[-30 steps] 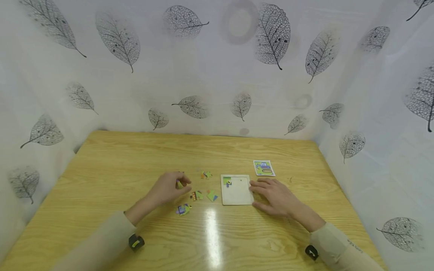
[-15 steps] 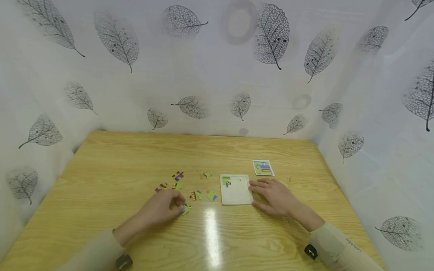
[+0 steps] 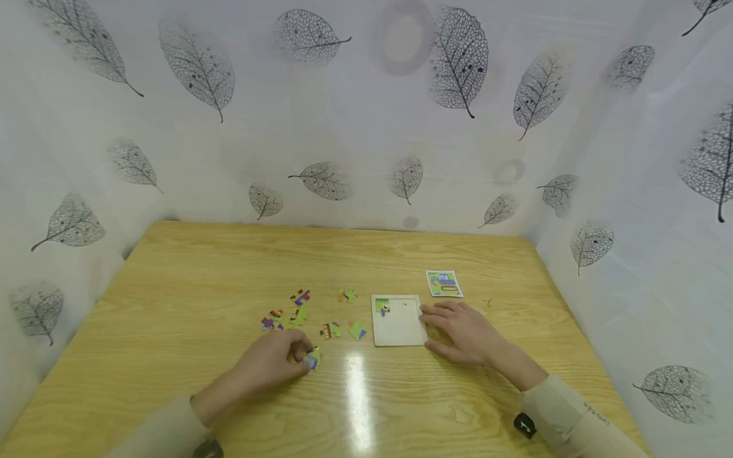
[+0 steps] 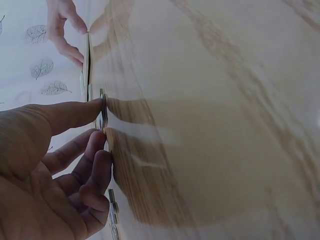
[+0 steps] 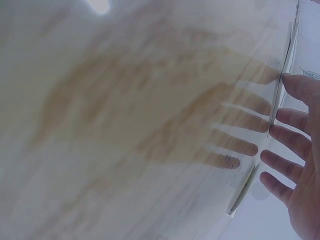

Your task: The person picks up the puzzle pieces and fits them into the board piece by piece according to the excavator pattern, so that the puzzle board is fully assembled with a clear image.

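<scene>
puzzle piece (image 3: pixel 313 359) pinched in left hand (image 3: pixel 272 362), i see; board (image 3: pixel 399 331) lies rightward, farther off; right hand (image 3: pixel 462 334) nearer, relaxed fingers touching board's right edge.

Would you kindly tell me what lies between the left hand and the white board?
The head view shows two loose puzzle pieces between the left hand with its pinched piece and the white board.
</scene>
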A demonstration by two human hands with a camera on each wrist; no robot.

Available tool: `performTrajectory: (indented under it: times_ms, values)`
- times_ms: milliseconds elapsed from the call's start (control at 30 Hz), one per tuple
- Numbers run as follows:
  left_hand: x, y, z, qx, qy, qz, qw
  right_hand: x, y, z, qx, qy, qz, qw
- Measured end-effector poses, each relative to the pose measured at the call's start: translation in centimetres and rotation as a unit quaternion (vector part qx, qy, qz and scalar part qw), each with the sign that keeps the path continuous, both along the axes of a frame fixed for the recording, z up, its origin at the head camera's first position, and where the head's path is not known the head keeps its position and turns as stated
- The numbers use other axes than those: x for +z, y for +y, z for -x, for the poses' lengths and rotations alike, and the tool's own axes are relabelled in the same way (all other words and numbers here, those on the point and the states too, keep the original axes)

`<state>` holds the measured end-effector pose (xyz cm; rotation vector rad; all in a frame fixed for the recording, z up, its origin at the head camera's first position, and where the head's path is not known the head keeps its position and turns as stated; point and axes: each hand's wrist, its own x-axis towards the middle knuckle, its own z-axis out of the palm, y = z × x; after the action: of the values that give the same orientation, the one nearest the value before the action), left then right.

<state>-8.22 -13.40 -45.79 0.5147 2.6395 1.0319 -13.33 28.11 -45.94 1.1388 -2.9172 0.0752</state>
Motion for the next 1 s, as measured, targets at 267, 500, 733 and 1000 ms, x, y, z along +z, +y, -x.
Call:
performTrajectory:
  times_ms: [267, 500, 733, 1000]
  values:
    - [0.0, 0.4, -0.2, 0.037, 0.002, 0.046, 0.9983, 0.0, 0.0, 0.1, 0.003, 0.009, -0.007, 0.9999]
    - [-0.1, -0.6, 0.7, -0.027, 0.021, 0.028, 0.9990, 0.1, 0.1, 0.1, 0.001, 0.006, -0.004, 1.0000]
    - [-0.5, -1.2, 2.0, -0.121, 0.029, -0.008, 0.9922, 0.0, 0.1, 0.1, 0.006, 0.004, -0.002, 1.0000]
    - [-0.7, -1.1, 2.1, -0.139, 0.033, 0.006, 0.9897, -0.1, 0.1, 0.2, 0.006, -0.002, -0.006, 1.0000]
